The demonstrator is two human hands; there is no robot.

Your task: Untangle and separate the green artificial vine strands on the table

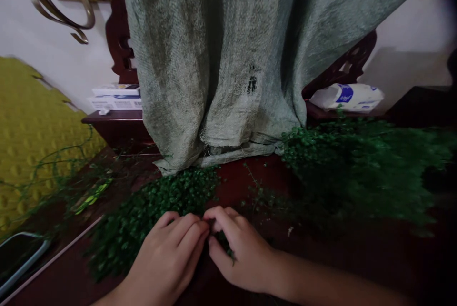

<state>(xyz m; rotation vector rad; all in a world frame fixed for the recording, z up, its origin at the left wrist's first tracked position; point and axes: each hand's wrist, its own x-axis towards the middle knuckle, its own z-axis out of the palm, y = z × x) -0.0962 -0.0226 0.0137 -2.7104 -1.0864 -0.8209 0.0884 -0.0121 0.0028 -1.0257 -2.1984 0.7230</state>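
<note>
My left hand has its fingers curled together at the right edge of a heap of small-leaved green plant sprigs. Whatever its fingertips grip is hidden from me. Its tips meet those of my right hand, which is bent round a few green sprigs showing between thumb and fingers. A larger bushy heap of greenery lies to the right. Between the two heaps, thin loose stems are scattered on the dark red wooden surface.
A grey-green woven sack hangs at the back. White boxes stand on a ledge to its left, and a tissue pack lies to its right. Stray vines and a yellow-green tool-like object lie at left, beside a yellow padded surface.
</note>
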